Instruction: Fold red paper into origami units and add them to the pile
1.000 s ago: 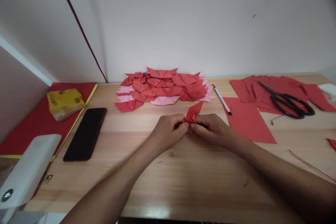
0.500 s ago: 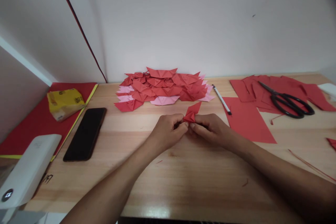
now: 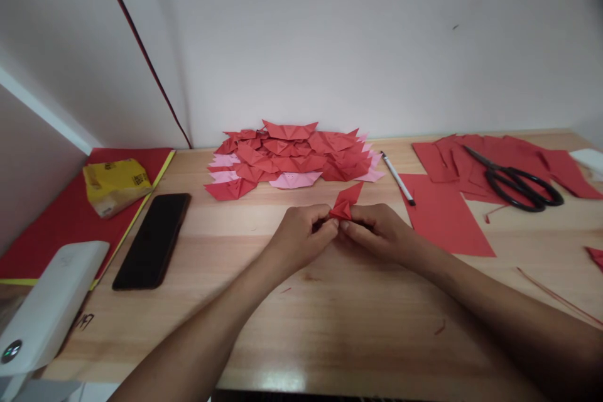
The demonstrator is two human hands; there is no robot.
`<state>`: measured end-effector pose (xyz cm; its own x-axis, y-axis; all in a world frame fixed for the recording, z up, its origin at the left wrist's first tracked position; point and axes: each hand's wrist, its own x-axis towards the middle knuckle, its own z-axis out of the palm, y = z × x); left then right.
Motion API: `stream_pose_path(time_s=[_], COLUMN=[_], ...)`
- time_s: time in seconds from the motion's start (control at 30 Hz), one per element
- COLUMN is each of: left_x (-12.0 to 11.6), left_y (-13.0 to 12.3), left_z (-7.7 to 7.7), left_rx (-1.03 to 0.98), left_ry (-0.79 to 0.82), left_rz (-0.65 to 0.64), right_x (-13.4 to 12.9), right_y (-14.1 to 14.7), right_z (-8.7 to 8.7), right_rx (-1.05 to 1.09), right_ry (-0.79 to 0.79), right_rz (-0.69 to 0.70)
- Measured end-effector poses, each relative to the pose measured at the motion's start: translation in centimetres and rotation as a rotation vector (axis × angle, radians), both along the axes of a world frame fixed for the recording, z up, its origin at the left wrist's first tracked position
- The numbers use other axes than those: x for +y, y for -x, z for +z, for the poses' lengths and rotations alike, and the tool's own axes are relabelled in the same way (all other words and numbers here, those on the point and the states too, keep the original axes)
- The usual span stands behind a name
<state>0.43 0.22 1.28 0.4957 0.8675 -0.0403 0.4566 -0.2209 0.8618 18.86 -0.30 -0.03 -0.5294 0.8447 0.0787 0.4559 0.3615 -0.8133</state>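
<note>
Between my two hands is a small piece of folded red paper [image 3: 346, 202], one pointed flap standing up and away from me. My left hand [image 3: 306, 232] pinches its left side, the thumb at the lower edge. My right hand [image 3: 377, 229] grips the right side in the same way, thumb tip close to the other thumb. The fingers behind the paper are partly hidden. Just beyond the hands lies a heap of folded red and pink paper shapes [image 3: 292, 154], some with small drawn marks, against the wall.
At right lie a red paper sheet [image 3: 447, 220], a white pen [image 3: 398, 178], cut red paper [image 3: 513, 151] and black-handled scissors [image 3: 513, 182]. Left are a black phone [image 3: 151, 242], a white power bank [image 3: 56, 308] and a yellow packet [image 3: 117, 185] on red sheets [image 3: 42, 226]. Paper scraps dot the table [image 3: 358, 326].
Almost nothing differs. Both hands keep their pinch on the folded red paper, whose raised flap has shifted very slightly to the right.
</note>
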Motion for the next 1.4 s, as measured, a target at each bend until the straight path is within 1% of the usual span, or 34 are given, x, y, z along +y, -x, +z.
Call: stream_pose_path(time_s=[0.27, 0.47, 0.6, 0.73, 0.83, 0.97, 1.1, 1.3, 1.4], left_x=[0.08, 0.04, 0.04, 0.09, 0.06, 0.01, 0.03, -0.06, -0.12], left_y=[0.04, 0.0, -0.01, 0.03, 0.02, -0.01, -0.01, -0.01, -0.05], left_z=[0.44, 0.09, 0.12, 0.23, 0.15, -0.09, -0.05, 0.32, 0.2], left_rx=[-0.013, -0.018, -0.009, -0.001, -0.009, -0.038, -0.046, -0.041, -0.043], left_ry=[0.019, 0.019, 0.01, 0.017, 0.025, 0.014, 0.017, 0.044, 0.04], left_rz=[0.016, 0.011, 0.006, 0.018, 0.025, 0.016, 0.022, 0.04, 0.041], right_x=[0.09, 0.03, 0.03, 0.04, 0.03, 0.01, 0.0, 0.06, 0.07], right_y=[-0.15, -0.13, -0.1, -0.1, -0.11, -0.04, 0.01, -0.14, -0.14], right_z=[0.47, 0.0, 0.09, 0.5, 0.36, -0.06, 0.1, 0.49, 0.2], right_rx=[0.054, 0.015, -0.009, 0.046, 0.057, 0.015, -0.012, 0.048, 0.028], right_ry=[0.046, 0.021, 0.017, 0.048, 0.05, 0.02, 0.015, 0.043, 0.04], right_rz=[0.038, -0.008, 0.008, 0.032, 0.021, -0.017, 0.0, 0.042, 0.014])
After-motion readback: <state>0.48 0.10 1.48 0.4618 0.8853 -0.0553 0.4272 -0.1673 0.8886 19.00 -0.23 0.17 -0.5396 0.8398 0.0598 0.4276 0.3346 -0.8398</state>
